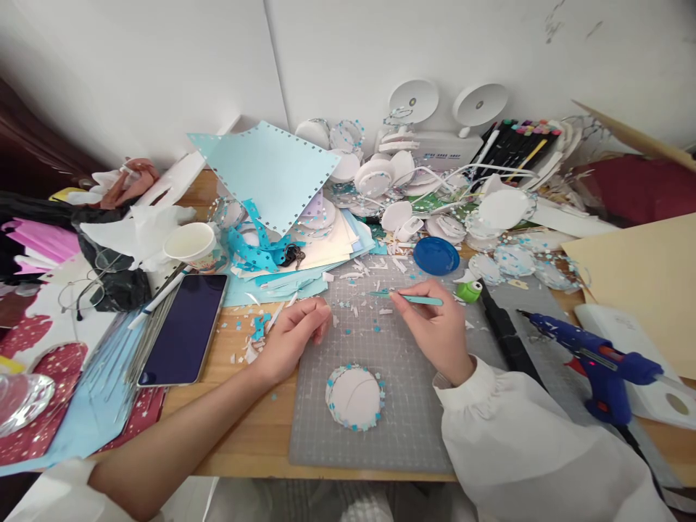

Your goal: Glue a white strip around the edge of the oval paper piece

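Observation:
My right hand (435, 330) is closed on a slim teal craft knife (413, 298), held level above the grey cutting mat (391, 428). My left hand (296, 333) rests at the mat's left edge with fingers curled together; I cannot make out anything in them. A white paper disc (355, 396) with a rim of small blue pieces lies on the mat, below and between both hands. Paper scraps are scattered over the mat's far part.
A phone (183, 328) lies left of the mat, a paper cup (191, 244) behind it. A blue glue gun (598, 362) stands at the right. A blue lid (436, 255), a green punch (468, 291), light-blue sheets (272, 170) and many white discs crowd the back.

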### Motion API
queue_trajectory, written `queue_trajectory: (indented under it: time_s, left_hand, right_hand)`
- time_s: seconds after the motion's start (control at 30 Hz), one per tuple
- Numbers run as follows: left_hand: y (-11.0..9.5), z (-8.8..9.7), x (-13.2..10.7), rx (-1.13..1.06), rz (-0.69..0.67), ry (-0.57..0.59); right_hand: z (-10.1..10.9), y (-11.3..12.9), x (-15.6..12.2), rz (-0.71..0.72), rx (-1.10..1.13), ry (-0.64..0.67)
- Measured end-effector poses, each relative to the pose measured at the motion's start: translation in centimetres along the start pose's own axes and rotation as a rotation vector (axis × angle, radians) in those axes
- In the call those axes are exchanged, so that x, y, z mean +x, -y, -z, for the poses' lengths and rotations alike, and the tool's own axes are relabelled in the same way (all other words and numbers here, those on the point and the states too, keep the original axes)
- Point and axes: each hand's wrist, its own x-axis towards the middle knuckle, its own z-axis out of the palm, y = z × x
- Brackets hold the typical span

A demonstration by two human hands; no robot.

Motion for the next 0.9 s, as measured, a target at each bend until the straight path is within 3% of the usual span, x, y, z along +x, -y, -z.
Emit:
queue_trajectory:
  time_s: [0.2, 0.57, 0.73, 0.9]
  left_hand:
    - [0.0, 0.0, -0.3, 0.056, -0.021, 0.037]
    - [0.4, 0.1, -0.4, -0.080, -0.059, 0.071]
    - [0.2, 0.0, -0.8, 0.123, -0.001, 0.134]
    - [-0.2, -0.6, -1.3, 0.390, -0.076, 0.331]
  right_hand:
    - [0.0, -0.5, -0.2, 0.045, -0.087, -0.015]
    - [0.1, -0.2, 0.4, 0.088, 0.032, -0.233]
    - [-0.3, 0.0, 0.5, -0.060, 0.268, -0.118]
    - [-0.9, 0.0, 0.4, -0.228, 0.576, -0.023]
